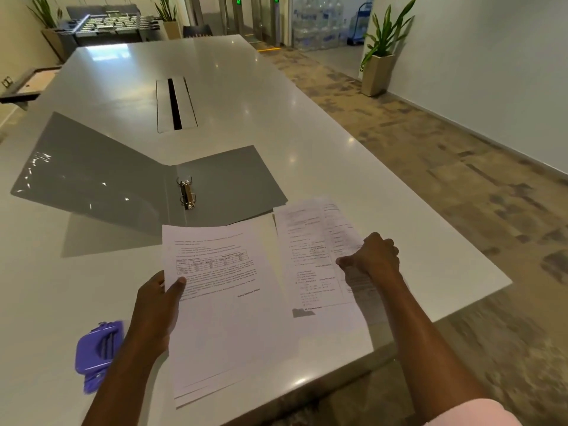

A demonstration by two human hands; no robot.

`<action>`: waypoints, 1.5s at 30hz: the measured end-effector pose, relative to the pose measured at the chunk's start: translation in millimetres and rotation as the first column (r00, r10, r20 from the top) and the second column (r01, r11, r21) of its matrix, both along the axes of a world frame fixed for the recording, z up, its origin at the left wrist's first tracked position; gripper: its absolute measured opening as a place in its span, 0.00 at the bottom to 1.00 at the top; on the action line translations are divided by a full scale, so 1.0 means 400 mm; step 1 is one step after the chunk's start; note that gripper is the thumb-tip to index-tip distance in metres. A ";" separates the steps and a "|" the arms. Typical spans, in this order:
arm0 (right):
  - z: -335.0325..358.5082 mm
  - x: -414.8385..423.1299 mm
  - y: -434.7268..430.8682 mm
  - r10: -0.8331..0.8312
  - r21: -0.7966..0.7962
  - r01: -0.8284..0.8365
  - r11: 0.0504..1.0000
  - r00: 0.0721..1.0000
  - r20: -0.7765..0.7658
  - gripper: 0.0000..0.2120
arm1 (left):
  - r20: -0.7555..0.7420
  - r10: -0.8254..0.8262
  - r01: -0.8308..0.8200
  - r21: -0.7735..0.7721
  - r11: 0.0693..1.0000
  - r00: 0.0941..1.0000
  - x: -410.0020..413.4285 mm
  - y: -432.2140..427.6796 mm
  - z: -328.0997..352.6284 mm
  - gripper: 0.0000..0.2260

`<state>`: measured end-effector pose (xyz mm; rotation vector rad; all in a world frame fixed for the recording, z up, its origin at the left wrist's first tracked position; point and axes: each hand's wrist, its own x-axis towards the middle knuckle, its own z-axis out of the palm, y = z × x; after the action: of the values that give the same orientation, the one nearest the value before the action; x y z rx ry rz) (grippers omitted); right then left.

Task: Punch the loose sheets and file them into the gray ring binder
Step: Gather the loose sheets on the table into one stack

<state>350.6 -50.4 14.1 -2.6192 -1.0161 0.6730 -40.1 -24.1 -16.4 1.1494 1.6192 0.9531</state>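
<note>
The gray ring binder (129,176) lies spread flat on the white table, its metal rings (186,193) standing apart at the spine. In front of it my left hand (156,305) grips the left edge of a stack of printed sheets (230,312), thumb on top. To the right lie more printed sheets (313,259), partly blurred. My right hand (373,259) rests on them with its fingers curled, pinching their right side. A purple hole punch (96,353) sits on the table at the lower left, partly hidden by my left forearm.
A cable slot with a metal cover (175,104) runs along the middle of the table (307,133). The table's right edge drops to patterned carpet. A potted plant (379,59) stands by the right wall. A foosball table (113,24) is beyond the far end.
</note>
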 end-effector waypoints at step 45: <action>0.157 -0.077 0.029 0.254 0.274 0.095 0.957 0.182 -0.950 0.25 | 0.058 0.072 -0.071 -0.018 0.997 0.996 -0.019 -0.046 0.026 0.08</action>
<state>319.7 -38.6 76.7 -1.2423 -0.6551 1.7646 -47.5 -42.7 -6.2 1.0493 1.6270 1.0091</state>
